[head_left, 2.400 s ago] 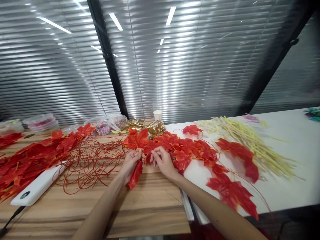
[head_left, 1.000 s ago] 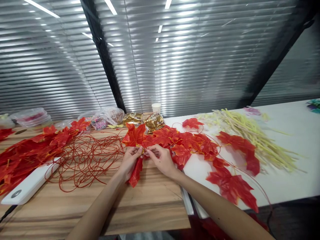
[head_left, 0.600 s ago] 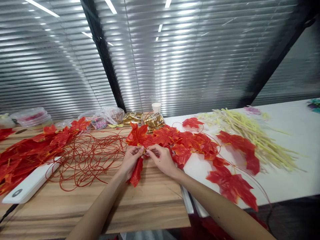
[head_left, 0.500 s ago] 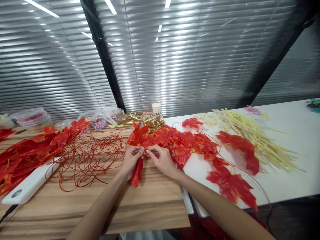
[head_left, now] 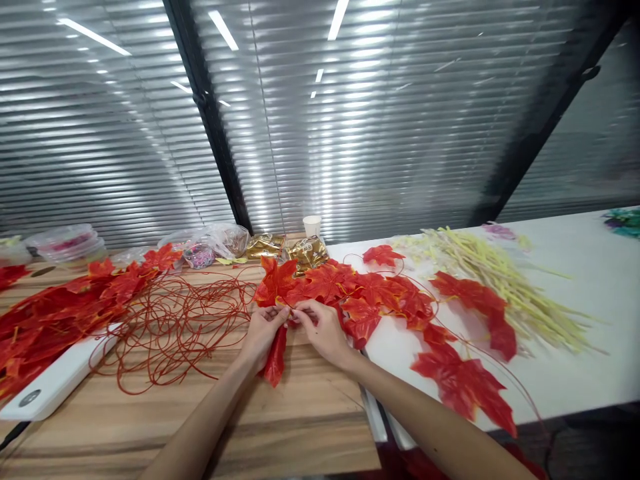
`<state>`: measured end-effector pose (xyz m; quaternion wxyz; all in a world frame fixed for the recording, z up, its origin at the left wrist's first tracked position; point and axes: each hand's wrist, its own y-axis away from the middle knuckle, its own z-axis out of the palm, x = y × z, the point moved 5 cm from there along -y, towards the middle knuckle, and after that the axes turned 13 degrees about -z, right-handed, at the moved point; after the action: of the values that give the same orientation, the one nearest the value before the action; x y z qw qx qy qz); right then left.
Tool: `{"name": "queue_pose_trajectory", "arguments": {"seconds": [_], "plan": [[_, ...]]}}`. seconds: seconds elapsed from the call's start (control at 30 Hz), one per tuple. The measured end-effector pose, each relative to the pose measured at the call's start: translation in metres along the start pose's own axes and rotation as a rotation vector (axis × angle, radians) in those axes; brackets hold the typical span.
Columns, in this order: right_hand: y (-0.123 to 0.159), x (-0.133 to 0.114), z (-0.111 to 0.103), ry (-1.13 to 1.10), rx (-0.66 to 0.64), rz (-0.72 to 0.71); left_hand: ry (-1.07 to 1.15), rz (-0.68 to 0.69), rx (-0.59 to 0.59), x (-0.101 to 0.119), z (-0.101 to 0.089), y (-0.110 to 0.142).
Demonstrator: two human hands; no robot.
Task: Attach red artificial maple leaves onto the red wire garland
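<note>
My left hand (head_left: 262, 332) is closed in a pinch on a red artificial maple leaf (head_left: 274, 360), at its yellowish stem end. Part of that leaf hangs down below the fingers. Close against it, my right hand (head_left: 324, 328) pinches at the same spot; its fingertips hide whether they grip stem or cord. Another red leaf (head_left: 277, 279) stands up just behind the hands. To the right, a string of red leaves (head_left: 377, 288) runs across onto the white table. A tangle of thin red cord (head_left: 185, 327) lies left of my left hand.
A heap of red leaves (head_left: 65, 310) lies at the left beside a white power bank-like device (head_left: 60, 380) with a black cable. Gold packets (head_left: 306, 253), a paper cup (head_left: 312, 225) and plastic bags (head_left: 225, 239) line the back. Yellow strips (head_left: 505, 293) cover part of the white table (head_left: 595, 280).
Both hands keep their pinch at the leaf's stem, with only slight finger movement. The whole view has shifted a little, so things appear lower in the picture.
</note>
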<state>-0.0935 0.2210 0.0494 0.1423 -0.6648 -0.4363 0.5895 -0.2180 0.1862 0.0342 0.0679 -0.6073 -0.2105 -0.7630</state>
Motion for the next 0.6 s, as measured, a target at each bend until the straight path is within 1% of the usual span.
{"name": "queue_pose_trajectory", "arguments": {"seconds": [0.1,0.2,0.37,0.6], "plan": [[-0.0003,-0.0019,0.0008,0.007,0.008,-0.038,-0.004,0.031,0.026,-0.0001,-0.0017,-0.0004],[-0.0005,-0.0023,0.0014,-0.003,0.017,-0.045,-0.003,0.042,0.035,-0.0014,-0.0027,-0.0008],[-0.0031,-0.0081,-0.0004,-0.03,-0.002,-0.078,-0.023,0.066,0.074,0.0002,-0.0034,0.0012],[-0.0051,-0.0098,-0.0024,-0.055,0.036,-0.072,-0.02,0.058,0.058,0.0009,-0.002,0.0012]]}}
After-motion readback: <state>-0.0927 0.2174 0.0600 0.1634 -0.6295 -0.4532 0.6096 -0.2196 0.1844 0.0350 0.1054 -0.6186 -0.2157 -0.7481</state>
